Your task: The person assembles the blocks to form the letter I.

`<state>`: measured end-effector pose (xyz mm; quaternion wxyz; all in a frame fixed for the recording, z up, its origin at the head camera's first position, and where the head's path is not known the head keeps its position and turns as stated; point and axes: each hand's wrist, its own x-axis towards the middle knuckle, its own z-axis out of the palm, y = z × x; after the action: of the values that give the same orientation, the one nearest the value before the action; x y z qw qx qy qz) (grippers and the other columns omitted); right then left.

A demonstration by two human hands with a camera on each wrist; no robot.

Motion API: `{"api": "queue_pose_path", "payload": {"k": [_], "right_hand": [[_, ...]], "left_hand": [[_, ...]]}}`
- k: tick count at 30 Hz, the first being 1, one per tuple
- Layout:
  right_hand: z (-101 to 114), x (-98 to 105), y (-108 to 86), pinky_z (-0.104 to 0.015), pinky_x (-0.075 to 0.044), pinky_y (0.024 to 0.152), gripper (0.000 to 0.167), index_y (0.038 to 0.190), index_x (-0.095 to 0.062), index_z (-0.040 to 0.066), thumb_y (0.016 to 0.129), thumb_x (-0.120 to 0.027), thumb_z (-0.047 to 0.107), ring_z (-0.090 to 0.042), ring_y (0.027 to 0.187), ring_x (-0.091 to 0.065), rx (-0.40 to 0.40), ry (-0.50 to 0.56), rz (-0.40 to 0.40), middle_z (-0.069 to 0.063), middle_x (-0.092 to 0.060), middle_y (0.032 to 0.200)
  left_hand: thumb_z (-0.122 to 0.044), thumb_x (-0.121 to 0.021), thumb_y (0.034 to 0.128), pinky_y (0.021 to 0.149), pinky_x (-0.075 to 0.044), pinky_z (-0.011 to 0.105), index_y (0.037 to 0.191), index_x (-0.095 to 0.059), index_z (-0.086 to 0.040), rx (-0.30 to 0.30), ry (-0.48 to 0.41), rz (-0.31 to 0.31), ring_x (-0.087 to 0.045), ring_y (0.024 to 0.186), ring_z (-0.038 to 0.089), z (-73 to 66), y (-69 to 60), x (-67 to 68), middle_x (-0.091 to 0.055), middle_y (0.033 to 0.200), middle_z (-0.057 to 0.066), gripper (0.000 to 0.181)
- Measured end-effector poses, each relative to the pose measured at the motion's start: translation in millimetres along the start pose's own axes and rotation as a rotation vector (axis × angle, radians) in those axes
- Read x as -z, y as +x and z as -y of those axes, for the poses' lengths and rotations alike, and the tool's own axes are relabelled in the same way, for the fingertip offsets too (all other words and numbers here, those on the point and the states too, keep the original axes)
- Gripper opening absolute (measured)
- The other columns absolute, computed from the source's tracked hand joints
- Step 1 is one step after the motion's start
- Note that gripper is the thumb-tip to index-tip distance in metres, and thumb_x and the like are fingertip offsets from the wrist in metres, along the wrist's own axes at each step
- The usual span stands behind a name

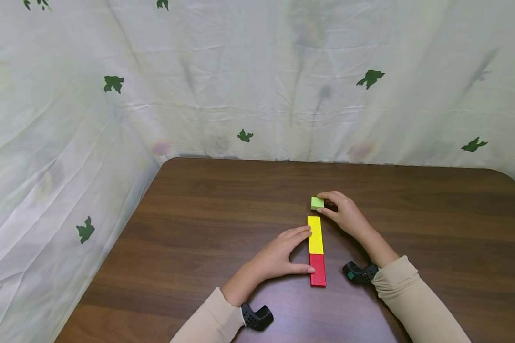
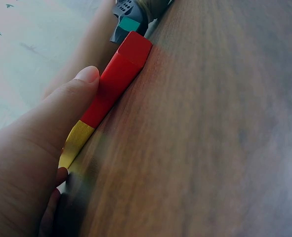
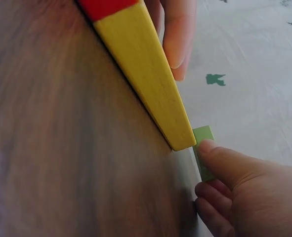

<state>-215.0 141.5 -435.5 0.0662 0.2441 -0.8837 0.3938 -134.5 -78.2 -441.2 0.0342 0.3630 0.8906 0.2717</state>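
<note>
A yellow block (image 1: 315,242) and a red block (image 1: 319,277) lie end to end on the wooden table, forming one straight row. My left hand (image 1: 276,257) rests along the row's left side, fingertips touching the yellow block and thumb against the red one; its fingers are extended. Just beyond the yellow end, my right hand (image 1: 347,214) pinches a small light green block (image 1: 317,203) between thumb and fingers. A gap separates the green block from the yellow one in the head view. In the right wrist view the green block (image 3: 204,132) is partly hidden by the thumb.
The brown table (image 1: 206,209) has its far edge against a pale curtain (image 1: 262,85) printed with green leaf shapes, which also hangs along the left side. Black wrist devices (image 1: 257,318) are worn at both cuffs and sit low near the tabletop.
</note>
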Motion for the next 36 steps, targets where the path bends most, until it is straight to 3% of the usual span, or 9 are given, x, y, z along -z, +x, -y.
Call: {"api": "queue_pose_path", "payload": {"k": [17, 36], "right_hand": [[-0.7, -5.9, 0.6, -0.038, -0.046, 0.080, 0.029, 0.105, -0.063, 0.006, 0.078, -0.070, 0.011, -0.021, 0.089, -0.053, 0.027, -0.017, 0.013, -0.008, -0.059, 0.103], [0.1, -5.9, 1.7, -0.041, -0.043, 0.087, 0.027, 0.106, -0.065, 0.005, 0.080, -0.068, 0.012, -0.024, 0.100, -0.054, 0.025, -0.019, 0.036, -0.009, -0.061, 0.106]], "left_hand": [[-0.053, -0.063, 0.0757, 0.100, -0.030, 0.030, 0.138, -0.036, -0.013, 0.002, -0.012, 0.013, -0.030, 0.127, 0.015, -1.9, -0.9, 0.3, -0.030, 0.142, -0.003, 0.079], [-0.053, -0.063, 0.0759, 0.100, -0.031, 0.031, 0.138, -0.036, -0.013, -0.002, -0.018, 0.007, -0.030, 0.127, 0.016, -1.5, -0.7, 1.7, -0.031, 0.142, -0.002, 0.079]]}}
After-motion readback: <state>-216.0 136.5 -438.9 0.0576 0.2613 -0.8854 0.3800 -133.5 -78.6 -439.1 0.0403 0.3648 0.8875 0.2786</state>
